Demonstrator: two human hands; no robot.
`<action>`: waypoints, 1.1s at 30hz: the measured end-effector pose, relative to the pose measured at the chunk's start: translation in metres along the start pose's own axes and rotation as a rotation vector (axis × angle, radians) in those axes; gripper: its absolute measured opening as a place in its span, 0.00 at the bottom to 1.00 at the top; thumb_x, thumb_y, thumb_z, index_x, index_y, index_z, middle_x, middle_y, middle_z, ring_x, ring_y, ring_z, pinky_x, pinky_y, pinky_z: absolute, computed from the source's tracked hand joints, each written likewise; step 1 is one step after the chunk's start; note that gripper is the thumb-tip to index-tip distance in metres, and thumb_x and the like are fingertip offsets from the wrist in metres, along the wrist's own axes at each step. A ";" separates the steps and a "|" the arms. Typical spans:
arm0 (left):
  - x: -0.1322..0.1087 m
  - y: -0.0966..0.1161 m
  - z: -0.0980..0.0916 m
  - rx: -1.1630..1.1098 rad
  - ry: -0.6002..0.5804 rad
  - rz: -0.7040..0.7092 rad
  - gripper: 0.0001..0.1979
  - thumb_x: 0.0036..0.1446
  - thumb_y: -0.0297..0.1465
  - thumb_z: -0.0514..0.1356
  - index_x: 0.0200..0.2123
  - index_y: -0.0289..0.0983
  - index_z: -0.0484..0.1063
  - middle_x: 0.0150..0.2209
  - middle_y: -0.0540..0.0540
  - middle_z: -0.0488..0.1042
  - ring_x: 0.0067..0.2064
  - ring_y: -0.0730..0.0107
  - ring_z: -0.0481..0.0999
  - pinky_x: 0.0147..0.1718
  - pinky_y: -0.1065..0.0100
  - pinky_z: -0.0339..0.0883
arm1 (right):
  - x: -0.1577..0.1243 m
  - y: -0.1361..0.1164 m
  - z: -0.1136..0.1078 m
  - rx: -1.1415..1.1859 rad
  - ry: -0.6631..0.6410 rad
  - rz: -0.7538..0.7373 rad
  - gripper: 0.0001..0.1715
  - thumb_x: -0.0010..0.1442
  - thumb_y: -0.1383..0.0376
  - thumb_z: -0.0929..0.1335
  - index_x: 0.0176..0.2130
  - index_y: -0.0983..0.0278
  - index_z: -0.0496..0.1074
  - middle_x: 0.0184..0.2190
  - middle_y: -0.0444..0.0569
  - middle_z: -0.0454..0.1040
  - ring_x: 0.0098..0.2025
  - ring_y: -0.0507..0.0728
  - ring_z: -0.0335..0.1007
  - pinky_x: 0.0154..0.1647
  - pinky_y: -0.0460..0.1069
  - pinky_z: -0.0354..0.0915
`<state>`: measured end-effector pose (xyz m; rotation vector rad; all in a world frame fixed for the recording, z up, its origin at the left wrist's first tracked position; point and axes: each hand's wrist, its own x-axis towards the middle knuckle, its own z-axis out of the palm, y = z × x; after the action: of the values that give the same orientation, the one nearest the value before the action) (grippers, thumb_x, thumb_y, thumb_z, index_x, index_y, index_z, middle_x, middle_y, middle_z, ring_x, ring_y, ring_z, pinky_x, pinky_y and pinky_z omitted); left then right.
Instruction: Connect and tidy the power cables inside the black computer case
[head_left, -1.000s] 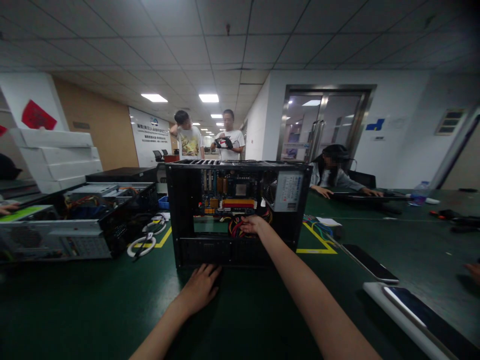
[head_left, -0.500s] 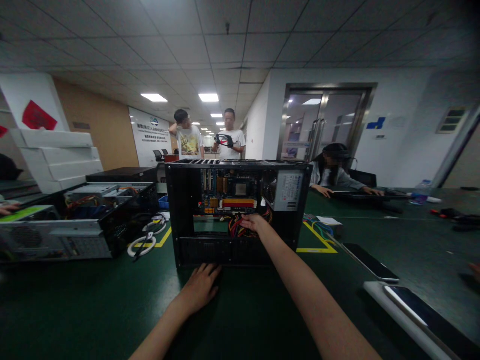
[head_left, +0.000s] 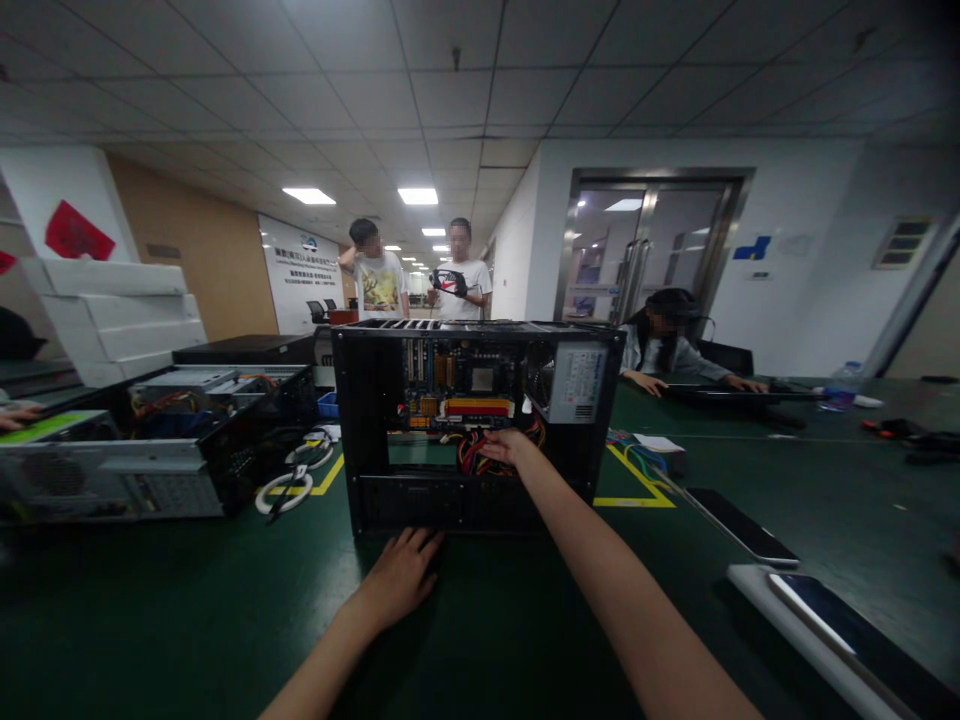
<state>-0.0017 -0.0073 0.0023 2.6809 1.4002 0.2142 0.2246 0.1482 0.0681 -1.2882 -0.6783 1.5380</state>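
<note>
An open black computer case [head_left: 411, 500] stands upright on the green table in front of me. Inside it are a motherboard [head_left: 482, 378] with red and yellow memory slots and a silver power supply [head_left: 579, 382] at the upper right. My right hand [head_left: 504, 447] reaches into the case, its fingers closed on a bundle of red, yellow and black power cables [head_left: 471, 455] below the motherboard. My left hand [head_left: 405, 567] lies flat on the table with fingers stretched out, fingertips at the bottom edge of the case.
To the left lies another opened computer case [head_left: 165, 480], with a coiled white cable [head_left: 283, 493] beside it. At right are loose coloured wires [head_left: 637, 462], a dark phone [head_left: 742, 525] and another device [head_left: 847, 620]. A person [head_left: 667, 345] sits across the table; two others stand behind.
Almost nothing differs. Both of my hands and the computer case stay in place; a hand at the far right edge has mostly moved out of view.
</note>
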 end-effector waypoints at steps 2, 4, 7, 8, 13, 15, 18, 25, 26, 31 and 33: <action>0.000 0.001 -0.001 -0.006 -0.010 -0.006 0.27 0.51 0.31 0.50 0.56 0.43 0.50 0.56 0.46 0.55 0.55 0.58 0.53 0.51 0.56 0.50 | 0.000 0.000 0.000 -0.011 -0.007 0.001 0.10 0.56 0.77 0.60 0.39 0.68 0.60 0.25 0.44 0.67 0.22 0.47 0.67 0.27 0.46 0.69; 0.000 0.002 -0.003 -0.010 -0.017 -0.012 0.27 0.51 0.31 0.51 0.56 0.43 0.50 0.55 0.45 0.55 0.55 0.58 0.53 0.51 0.56 0.50 | 0.000 0.000 0.000 -0.019 -0.015 0.004 0.08 0.56 0.76 0.59 0.38 0.68 0.60 0.25 0.44 0.66 0.22 0.47 0.67 0.27 0.45 0.69; 0.000 0.003 -0.003 -0.014 -0.021 -0.012 0.27 0.51 0.31 0.51 0.56 0.43 0.51 0.55 0.45 0.55 0.55 0.58 0.53 0.52 0.56 0.49 | 0.001 0.001 -0.001 -0.015 -0.024 0.005 0.07 0.57 0.76 0.59 0.38 0.68 0.60 0.25 0.45 0.67 0.22 0.47 0.67 0.27 0.46 0.70; 0.000 0.002 -0.003 -0.013 -0.019 -0.010 0.27 0.51 0.31 0.51 0.56 0.42 0.51 0.55 0.45 0.55 0.55 0.58 0.53 0.52 0.57 0.49 | 0.002 0.001 -0.001 -0.009 -0.029 0.007 0.07 0.57 0.75 0.59 0.38 0.69 0.60 0.25 0.45 0.67 0.23 0.48 0.67 0.27 0.46 0.70; 0.001 0.001 -0.001 0.009 -0.016 -0.006 0.27 0.51 0.31 0.50 0.56 0.43 0.51 0.55 0.46 0.55 0.55 0.59 0.53 0.51 0.58 0.50 | 0.004 0.002 -0.002 -0.011 -0.011 0.017 0.06 0.57 0.75 0.60 0.37 0.68 0.61 0.22 0.44 0.66 0.22 0.48 0.67 0.25 0.46 0.69; 0.001 0.000 0.000 0.019 -0.009 0.000 0.27 0.51 0.31 0.50 0.56 0.42 0.50 0.55 0.46 0.56 0.55 0.59 0.54 0.51 0.57 0.51 | 0.006 0.003 -0.001 -0.022 0.002 0.018 0.06 0.57 0.75 0.60 0.36 0.68 0.61 0.21 0.43 0.66 0.22 0.48 0.67 0.26 0.45 0.69; 0.001 0.000 0.001 0.032 0.005 0.012 0.27 0.51 0.30 0.51 0.56 0.41 0.50 0.55 0.45 0.56 0.54 0.59 0.54 0.51 0.57 0.50 | 0.007 0.003 -0.001 -0.047 0.015 0.019 0.05 0.57 0.75 0.59 0.33 0.68 0.62 0.21 0.43 0.65 0.23 0.48 0.67 0.28 0.45 0.68; 0.001 -0.002 0.002 0.031 0.010 0.018 0.27 0.51 0.31 0.50 0.56 0.42 0.50 0.55 0.45 0.56 0.54 0.58 0.54 0.51 0.56 0.51 | 0.002 0.002 0.000 -0.111 0.031 0.004 0.06 0.56 0.75 0.59 0.29 0.67 0.61 0.18 0.42 0.64 0.20 0.47 0.64 0.28 0.45 0.67; 0.001 -0.002 0.002 0.032 0.016 0.021 0.27 0.51 0.31 0.50 0.56 0.42 0.50 0.55 0.45 0.56 0.55 0.58 0.54 0.51 0.56 0.51 | 0.000 0.002 0.001 -0.122 0.027 -0.001 0.06 0.55 0.75 0.60 0.29 0.67 0.61 0.17 0.42 0.64 0.19 0.46 0.64 0.28 0.45 0.67; 0.000 0.001 -0.001 0.026 -0.006 0.007 0.27 0.51 0.31 0.50 0.56 0.42 0.50 0.55 0.45 0.56 0.54 0.58 0.54 0.51 0.56 0.51 | -0.005 0.002 0.001 -0.175 0.011 -0.068 0.03 0.53 0.74 0.62 0.29 0.68 0.62 0.18 0.44 0.66 0.20 0.46 0.64 0.27 0.43 0.66; -0.001 0.002 -0.002 0.026 -0.007 0.007 0.27 0.51 0.31 0.50 0.56 0.42 0.51 0.55 0.45 0.55 0.55 0.58 0.54 0.51 0.56 0.51 | -0.007 0.002 0.001 -0.174 0.077 -0.141 0.03 0.53 0.73 0.61 0.30 0.68 0.62 0.20 0.44 0.67 0.19 0.46 0.64 0.26 0.44 0.66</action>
<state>-0.0012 -0.0087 0.0049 2.7051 1.4021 0.1885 0.2228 0.1417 0.0695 -1.3899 -0.8495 1.3325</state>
